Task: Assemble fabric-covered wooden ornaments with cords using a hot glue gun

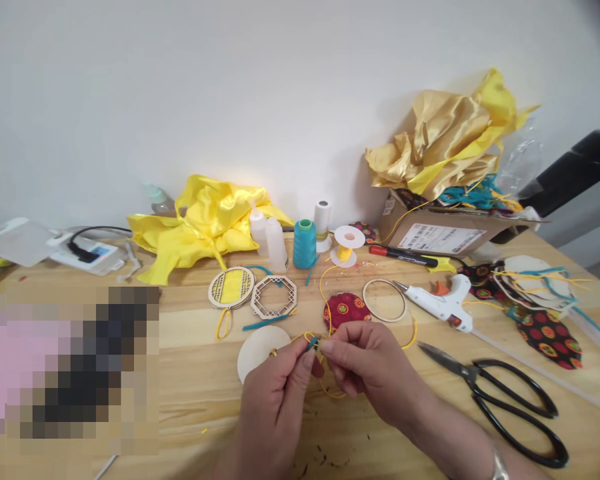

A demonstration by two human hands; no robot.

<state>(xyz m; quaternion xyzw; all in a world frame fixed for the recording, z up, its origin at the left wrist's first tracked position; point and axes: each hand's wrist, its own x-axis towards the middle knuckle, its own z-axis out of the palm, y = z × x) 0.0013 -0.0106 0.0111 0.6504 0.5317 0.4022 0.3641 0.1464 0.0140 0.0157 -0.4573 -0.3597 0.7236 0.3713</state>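
My left hand (pixel 285 383) pinches a short piece of teal cord (pixel 312 343) between thumb and forefinger. Close against it, my right hand (pixel 363 360) has thumb and forefinger pressed together on yellow cord (pixel 329 313), which runs up to a white spool (pixel 349 245). The yellow cord loops around and below the fingertips; the exact crossing with the teal piece is too small to make out. Beside my left hand lies a pale round disc (pixel 260 350), partly covered. Just beyond my fingers sits a red patterned fabric round (pixel 347 310), next to a thin wooden ring (pixel 385 300).
Black-handled scissors (pixel 473 373) and a white glue gun (pixel 445 300) lie to the right. Behind stand a teal thread cone (pixel 305 245) and white bottles (pixel 276 245). Lattice wooden frames (pixel 274 297), yellow cloth (pixel 200 217) and a cardboard box (pixel 400 223) surround the work. The lower left is pixelated.
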